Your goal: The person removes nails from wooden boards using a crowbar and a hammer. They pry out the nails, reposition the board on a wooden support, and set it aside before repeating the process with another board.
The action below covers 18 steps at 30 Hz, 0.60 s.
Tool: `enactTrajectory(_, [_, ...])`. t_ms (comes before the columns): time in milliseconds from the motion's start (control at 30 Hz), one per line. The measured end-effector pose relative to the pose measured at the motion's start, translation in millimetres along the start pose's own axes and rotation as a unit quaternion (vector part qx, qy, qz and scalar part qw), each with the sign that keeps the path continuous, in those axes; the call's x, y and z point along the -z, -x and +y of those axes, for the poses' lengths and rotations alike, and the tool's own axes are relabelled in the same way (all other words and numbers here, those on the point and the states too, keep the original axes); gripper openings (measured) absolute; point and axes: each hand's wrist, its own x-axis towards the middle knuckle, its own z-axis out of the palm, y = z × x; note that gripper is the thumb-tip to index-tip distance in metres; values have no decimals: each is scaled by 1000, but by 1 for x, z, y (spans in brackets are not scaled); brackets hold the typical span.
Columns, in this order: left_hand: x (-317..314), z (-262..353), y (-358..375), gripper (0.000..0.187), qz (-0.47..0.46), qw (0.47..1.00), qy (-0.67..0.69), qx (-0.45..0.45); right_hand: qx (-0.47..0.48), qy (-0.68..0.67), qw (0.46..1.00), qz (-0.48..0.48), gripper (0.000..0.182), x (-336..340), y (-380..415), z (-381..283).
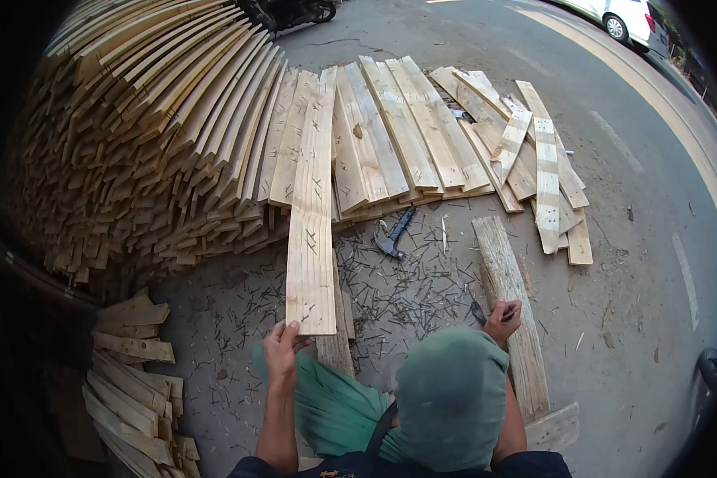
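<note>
My left hand [280, 350] grips the near end of a long pale wooden plank [311, 223], thumb on top. Bent nails stick out of the plank's face, and its far end lies over other boards. In my right hand [503, 321] is a hammer [478, 313], its dark head pointing left; the fist covers most of the handle. That hand is just above a rough, weathered board [511, 279] on the ground. A claw hammer [393, 233] with a dark handle lies on the pavement ahead. Loose nails [406, 311] are scattered between my knees and the boards.
A tall stack of planks [159, 135] fills the left. Several planks [414, 127] lie side by side ahead, with crossed boards [546, 175] to their right. Shorter pieces [135, 390] are piled at lower left. A white car [617, 20] is on the road at upper right.
</note>
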Motion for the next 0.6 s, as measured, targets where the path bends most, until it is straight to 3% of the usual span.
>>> enactTrajectory(133, [97, -18, 120, 46, 35, 996, -49, 64, -20, -10, 1000, 14, 34, -2, -4, 3])
enactTrajectory(233, [194, -23, 174, 48, 26, 978, -95, 186, 8, 40, 999, -3, 32, -6, -9, 2])
enactTrajectory(267, [209, -19, 180, 48, 33, 977, -95, 189, 5, 39, 999, -10, 32, -8, -9, -2])
enactTrajectory(300, [220, -15, 182, 53, 82, 927, -313, 187, -11, 15, 1000, -10, 31, -12, -13, -6])
enactTrajectory(333, [227, -12, 185, 59, 125, 829, -516, 177, -27, -8, 1000, -9, 30, -15, -14, -9])
enactTrajectory(400, [213, 5, 174, 70, 236, 709, -658, 95, -23, 5, 1000, 7, 30, -16, -18, -7])
enactTrajectory(467, [176, 27, 142, 75, 277, 753, -595, -44, -17, 24, 999, 31, 29, -11, -19, -1])
enactTrajectory(500, [134, 49, 123, 71, 274, 790, -546, -54, -14, 24, 999, 33, 29, -7, -17, -5])
enactTrajectory(533, [105, 50, 98, 72, 242, 801, -533, -126, -27, 16, 999, 24, 29, -5, -13, -9])
enactTrajectory(600, [36, 49, 51, 85, 103, 819, -538, -172, -31, 21, 999, 10, 31, 2, -5, -7])
